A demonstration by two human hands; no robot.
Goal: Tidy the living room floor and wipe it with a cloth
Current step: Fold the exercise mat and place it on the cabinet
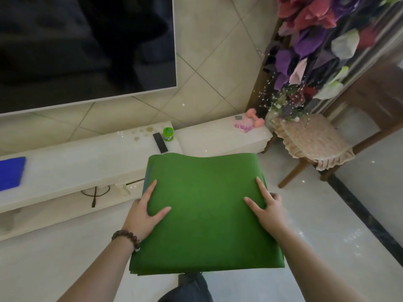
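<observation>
A folded green mat (202, 214) is held up in front of me, above the glossy white floor (316, 236). My left hand (146, 210) grips its left edge, thumb on top and fingers along the side and beneath. My right hand (268, 208) grips the right edge the same way, thumb lying on the green top. A bead bracelet sits on my left wrist. The mat's far edge points toward the low white TV cabinet (76, 168).
A big dark TV (87, 46) hangs above the cabinet, which carries a remote (160, 142), a green jar (168, 134), a blue cloth (11, 173) and pink dumbbells (255, 119). A cushioned wooden chair (311, 140) and artificial flowers (316, 46) stand right.
</observation>
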